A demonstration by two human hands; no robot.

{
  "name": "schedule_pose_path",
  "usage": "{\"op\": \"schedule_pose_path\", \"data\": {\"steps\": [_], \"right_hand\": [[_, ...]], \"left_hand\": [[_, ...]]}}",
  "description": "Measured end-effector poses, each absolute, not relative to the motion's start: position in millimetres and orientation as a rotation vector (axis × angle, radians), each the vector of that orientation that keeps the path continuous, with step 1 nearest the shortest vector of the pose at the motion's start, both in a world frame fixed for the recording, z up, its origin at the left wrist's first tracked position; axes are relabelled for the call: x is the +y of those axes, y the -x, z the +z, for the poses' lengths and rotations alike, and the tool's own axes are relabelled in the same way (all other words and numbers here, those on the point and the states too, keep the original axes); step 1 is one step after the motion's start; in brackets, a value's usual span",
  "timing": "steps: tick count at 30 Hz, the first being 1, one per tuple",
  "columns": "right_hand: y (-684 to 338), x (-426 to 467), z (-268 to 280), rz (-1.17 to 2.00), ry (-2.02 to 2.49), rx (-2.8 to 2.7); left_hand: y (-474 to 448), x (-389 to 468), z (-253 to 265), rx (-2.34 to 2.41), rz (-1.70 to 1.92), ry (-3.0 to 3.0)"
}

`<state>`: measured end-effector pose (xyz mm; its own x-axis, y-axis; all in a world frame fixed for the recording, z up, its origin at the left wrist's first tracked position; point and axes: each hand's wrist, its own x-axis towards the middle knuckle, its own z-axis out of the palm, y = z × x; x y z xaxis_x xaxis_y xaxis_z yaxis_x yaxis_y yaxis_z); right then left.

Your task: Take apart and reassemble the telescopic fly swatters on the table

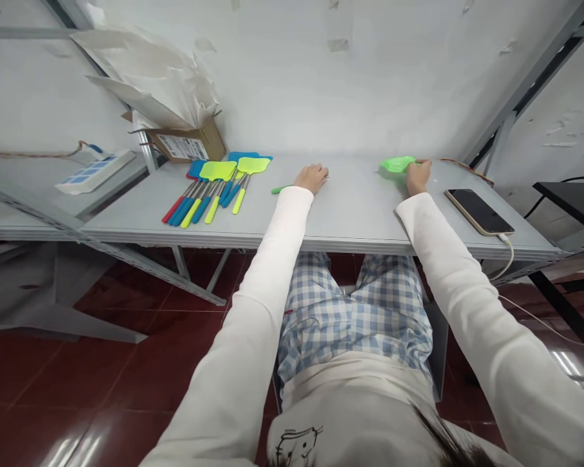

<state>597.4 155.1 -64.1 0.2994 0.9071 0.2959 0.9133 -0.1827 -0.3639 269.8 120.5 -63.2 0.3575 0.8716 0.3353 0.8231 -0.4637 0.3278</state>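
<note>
- Left hand over green handle, partly hidden; cannot tell its grip
- Right hand clamped on green head, near back edge of surface

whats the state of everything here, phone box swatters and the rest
Green swatter head: held by the right hand, apart from its handle
Green handle: partly hidden under the left hand
Finished-looking swatters: lying down, overlapping
Phone: face up, screen dark, cable plugged in
Cardboard box: open, white packaging sticking out
</note>
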Motion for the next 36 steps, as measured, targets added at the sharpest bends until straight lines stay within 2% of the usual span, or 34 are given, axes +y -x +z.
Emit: {"op": "schedule_pose_path", "data": {"steps": [3, 12, 17, 23, 29, 36], "right_hand": [[-592, 155, -63, 0.053, 2.164, -1.372], [-582, 153, -66, 0.059, 2.154, -1.440], [-575, 159, -56, 0.126, 2.241, -1.520], [-562, 168, -48, 0.235, 2.261, -1.874], [-584, 186, -33, 0.370, 2.179, -2.235], [-614, 198, -16, 0.106, 2.245, -2.584]], "left_hand": [[-274, 119, -62, 1.536, 0.685, -2.527], [-309, 112, -55, 1.653, 0.738, -2.509], [-342, 131, -35, 1.661, 0.954, -2.336], [-330, 164, -9, 1.439, 1.323, -1.857], [-298, 173, -32, 1.280, 1.322, -1.188], [-288, 174, -59, 1.164, 1.285, -1.046]]}}
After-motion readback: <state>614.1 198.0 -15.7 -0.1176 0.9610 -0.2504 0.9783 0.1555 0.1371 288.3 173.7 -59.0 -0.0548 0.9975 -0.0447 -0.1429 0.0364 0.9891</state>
